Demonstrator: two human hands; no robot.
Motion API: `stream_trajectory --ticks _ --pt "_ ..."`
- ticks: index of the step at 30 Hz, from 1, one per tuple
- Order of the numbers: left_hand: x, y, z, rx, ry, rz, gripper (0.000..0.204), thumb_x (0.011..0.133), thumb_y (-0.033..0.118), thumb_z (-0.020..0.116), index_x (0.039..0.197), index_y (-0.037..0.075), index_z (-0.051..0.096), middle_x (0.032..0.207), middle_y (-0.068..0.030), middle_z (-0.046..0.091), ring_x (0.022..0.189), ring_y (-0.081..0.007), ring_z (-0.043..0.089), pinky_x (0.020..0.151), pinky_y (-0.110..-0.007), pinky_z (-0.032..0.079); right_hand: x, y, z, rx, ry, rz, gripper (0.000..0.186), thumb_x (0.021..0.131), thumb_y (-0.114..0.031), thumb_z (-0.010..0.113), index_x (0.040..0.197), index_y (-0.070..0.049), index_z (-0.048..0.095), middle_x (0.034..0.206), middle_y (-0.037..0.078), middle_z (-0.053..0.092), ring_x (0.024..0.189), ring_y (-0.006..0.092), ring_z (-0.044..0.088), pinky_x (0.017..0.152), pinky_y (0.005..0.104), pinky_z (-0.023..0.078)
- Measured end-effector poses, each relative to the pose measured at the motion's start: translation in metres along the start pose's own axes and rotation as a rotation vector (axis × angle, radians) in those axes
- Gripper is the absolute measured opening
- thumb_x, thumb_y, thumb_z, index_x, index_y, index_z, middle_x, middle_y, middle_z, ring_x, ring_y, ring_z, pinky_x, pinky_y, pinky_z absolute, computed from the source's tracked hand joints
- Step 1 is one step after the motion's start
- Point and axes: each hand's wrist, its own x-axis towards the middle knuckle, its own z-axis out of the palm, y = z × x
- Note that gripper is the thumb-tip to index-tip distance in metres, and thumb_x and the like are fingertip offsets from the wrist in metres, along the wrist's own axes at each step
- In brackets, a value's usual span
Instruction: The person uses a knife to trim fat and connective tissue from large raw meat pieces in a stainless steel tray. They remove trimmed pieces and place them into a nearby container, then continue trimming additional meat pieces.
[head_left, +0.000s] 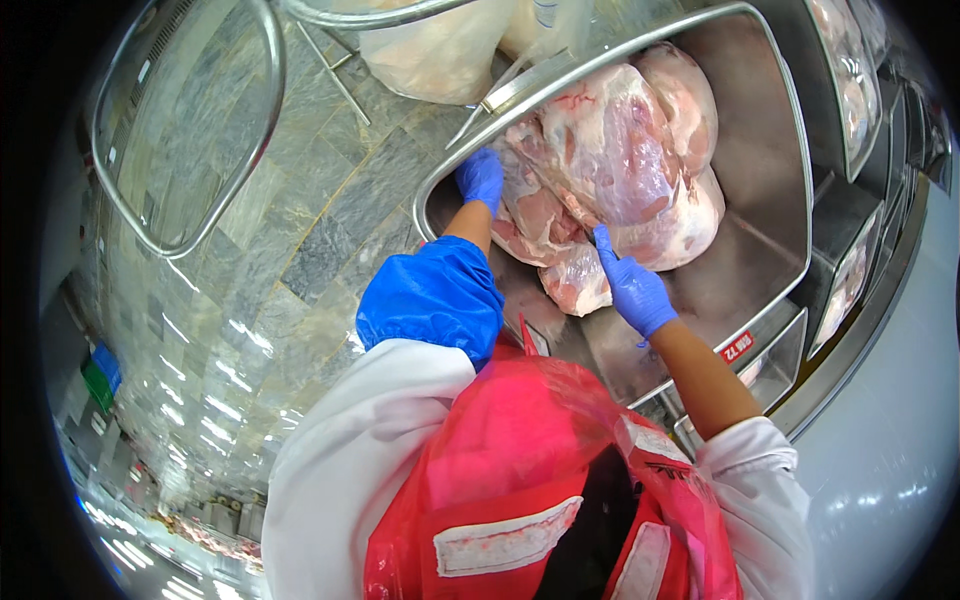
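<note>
Large raw meat cuts [625,150], pale pink with white fat, are heaped in a deep stainless-steel tub [750,185]. My left hand [480,180], in a blue glove, is closed at the left edge of a darker piece of meat [530,215]; its fingertips are partly hidden. My right hand [637,290], gloved too, grips what looks like a knife [589,234], with the index finger stretched along it. Most of the knife is hidden by the hand and the meat, and its tip lies at a groove between the cuts.
Clear bags [435,50] with pale contents stand beyond the tub. At the left is a bent metal tube frame [270,100] on the grey tiled floor [345,230]. More metal bins [840,240] with meat line the right, beside a pale smooth surface [890,400].
</note>
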Motion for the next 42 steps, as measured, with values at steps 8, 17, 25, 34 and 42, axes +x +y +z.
stream_trajectory --ticks 8,17,25,34,42 --pt "-0.007 0.022 -0.025 0.263 -0.146 0.13 0.028 0.072 0.021 0.047 0.073 -0.001 0.064 0.08 -0.0247 0.061 0.074 -0.0391 0.059 0.07 -0.045 0.045 -0.024 -0.021 -0.083 0.276 -0.135 0.023 0.078 0.076 0.001 0.05 0.141 -0.012 0.009 0.114 0.026 0.051 0.103 0.0408 0.049 0.087 0.0429 0.04" --pt "-0.014 0.042 -0.032 0.297 -0.265 0.022 0.029 0.079 0.017 0.043 0.087 0.0 0.064 0.095 -0.023 0.061 0.087 -0.039 0.058 0.079 -0.045 0.044 0.003 -0.06 -0.164 0.393 -0.556 0.391 0.07 0.079 -0.004 0.046 0.14 -0.01 0.012 0.093 0.025 0.059 0.079 0.0408 0.058 0.071 0.0434 0.046" --pt "-0.01 0.031 -0.017 0.2 -0.16 -0.01 0.029 0.076 0.023 0.047 0.079 0.0 0.065 0.088 -0.0248 0.061 0.084 -0.0373 0.059 0.076 -0.042 0.045 -0.001 -0.015 -0.037 0.221 -0.151 0.07 0.078 0.075 0.001 0.043 0.141 -0.01 0.003 0.081 0.027 0.057 0.068 0.0413 0.057 0.063 0.0469 0.045" --pt "0.001 -0.002 -0.005 0.233 -0.139 0.142 0.028 0.077 0.018 0.043 0.077 0.001 0.065 0.083 -0.0246 0.061 0.077 -0.04 0.059 0.071 -0.046 0.047 -0.005 -0.001 -0.01 0.117 -0.025 -0.003 0.078 0.074 0.002 0.043 0.141 -0.011 0.006 0.084 0.025 0.058 0.071 0.0391 0.059 0.063 0.047 0.045" --pt "-0.005 0.023 -0.012 0.261 -0.195 0.009 0.028 0.077 0.018 0.043 0.078 0.0 0.064 0.084 -0.0245 0.062 0.079 -0.0393 0.06 0.072 -0.045 0.047 0.0 -0.013 -0.081 0.101 -0.034 -0.077 0.075 0.078 -0.002 0.046 0.141 -0.014 0.007 0.071 0.022 0.058 0.063 0.0372 0.058 0.057 0.0455 0.045"
